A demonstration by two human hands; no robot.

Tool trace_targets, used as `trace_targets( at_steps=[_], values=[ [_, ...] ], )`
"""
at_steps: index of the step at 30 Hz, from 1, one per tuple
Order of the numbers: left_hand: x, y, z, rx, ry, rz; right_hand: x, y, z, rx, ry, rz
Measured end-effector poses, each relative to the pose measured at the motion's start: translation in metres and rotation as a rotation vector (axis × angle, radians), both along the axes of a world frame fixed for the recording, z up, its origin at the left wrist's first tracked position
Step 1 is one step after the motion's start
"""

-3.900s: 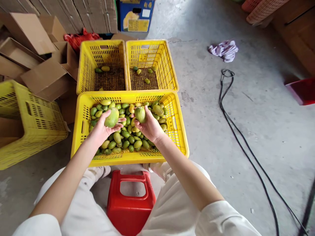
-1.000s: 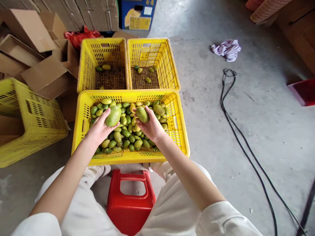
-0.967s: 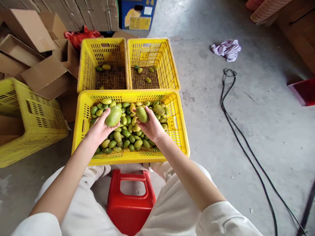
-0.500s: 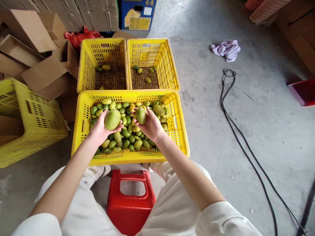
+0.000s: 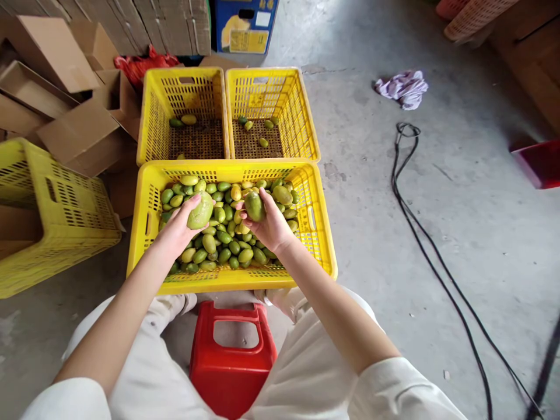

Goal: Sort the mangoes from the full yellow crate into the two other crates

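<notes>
Over the front yellow crate (image 5: 231, 286), both hands hold fruit above a heap of green and yellow oval fruit (image 5: 223, 238) that look like small mangoes. My left hand (image 5: 177, 228) is wrapped round a large green mango (image 5: 200, 211), thumb on top and fingers beneath. A smaller, darker green mango (image 5: 254, 206) sits in my right hand (image 5: 272, 226), gripped between thumb and fingers. The two held mangoes are apart from each other.
Behind stand two more yellow crates (image 5: 184, 72) (image 5: 308, 116) with a few fruit inside. A red stool (image 5: 231, 373) is between my legs. Cardboard boxes (image 5: 79, 131) and another yellow crate (image 5: 74, 192) lie left. On the floor at right are a cloth (image 5: 402, 89) and a black cable (image 5: 422, 239).
Both mangoes have been turned in the hands. The left thumb now lies over the top of its mango, and the right-hand mango has shifted slightly to the right.
</notes>
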State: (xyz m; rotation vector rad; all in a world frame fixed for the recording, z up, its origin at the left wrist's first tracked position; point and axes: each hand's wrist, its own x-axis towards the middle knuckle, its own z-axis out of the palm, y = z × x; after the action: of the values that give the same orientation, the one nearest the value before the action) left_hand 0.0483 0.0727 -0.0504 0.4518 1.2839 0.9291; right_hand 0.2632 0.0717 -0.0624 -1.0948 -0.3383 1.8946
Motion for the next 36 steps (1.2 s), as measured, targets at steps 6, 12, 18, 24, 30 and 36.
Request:
trace_targets(
  at_steps=[6, 12, 18, 24, 30, 36],
  values=[
    [0.000, 0.003, -0.004, -0.025, 0.031, -0.039, -0.002, 0.001, 0.000, -0.018, -0.018, -0.026],
    [0.007, 0.004, 0.001, -0.094, 0.081, -0.045, -0.002, 0.001, 0.000, -0.088, -0.080, -0.025],
    [-0.003, 0.007, -0.006, -0.096, 0.000, -0.115, -0.001, 0.000, -0.005, -0.084, -0.158, 0.043],
    [0.005, -0.004, 0.006, 0.054, 0.088, -0.109, 0.000, -0.001, -0.008, -0.015, -0.208, -0.017],
    [0.005, -0.002, 0.009, 0.019, -0.003, -0.086, 0.000, -0.002, -0.008, 0.020, -0.163, -0.003],
    [-0.002, 0.000, -0.002, -0.070, -0.073, 0.054, 0.002, 0.000, -0.003, 0.000, -0.156, 0.036]
  ],
)
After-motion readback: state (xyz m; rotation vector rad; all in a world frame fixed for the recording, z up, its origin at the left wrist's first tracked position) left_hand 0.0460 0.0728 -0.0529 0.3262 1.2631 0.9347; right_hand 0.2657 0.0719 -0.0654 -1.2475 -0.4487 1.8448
